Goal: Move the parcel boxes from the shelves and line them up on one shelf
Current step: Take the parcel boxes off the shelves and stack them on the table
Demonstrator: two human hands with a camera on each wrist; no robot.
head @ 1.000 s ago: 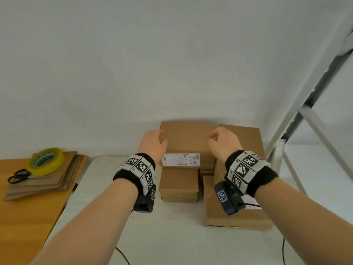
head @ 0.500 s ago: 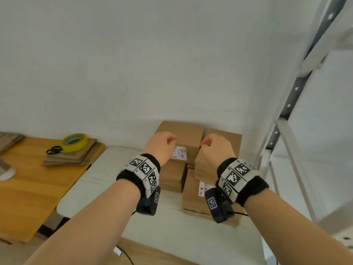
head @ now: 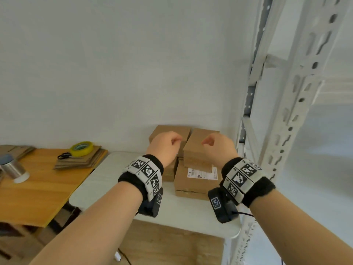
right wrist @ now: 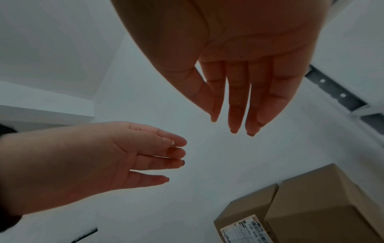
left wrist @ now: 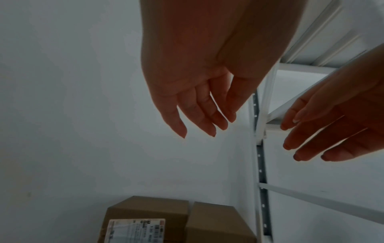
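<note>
Several brown parcel boxes are stacked on a white table [head: 118, 176] against the wall. One top box [head: 170, 131] sits on the left stack, another [head: 198, 150] on the right, above a labelled box [head: 194, 180]. My left hand [head: 168, 146] and right hand [head: 214, 146] hover side by side in front of the stacks and hold nothing. In the left wrist view the left hand [left wrist: 199, 121] has loose, straight fingers above the boxes [left wrist: 145, 212]. The right wrist view shows the right hand [right wrist: 234, 115] just as relaxed, over a plain box [right wrist: 324, 205].
A white metal shelf rack [head: 298, 104] rises at the right, close to the table. To the left a wooden table [head: 38, 192] carries a yellow tape roll [head: 82, 148], scissors [head: 64, 155], flat cardboard sheets [head: 84, 159] and a metal cylinder [head: 11, 167].
Both hands have drawn back and up from the box tops, with their fingers now loose. The head view has swung up and right, bringing the rack into sight.
</note>
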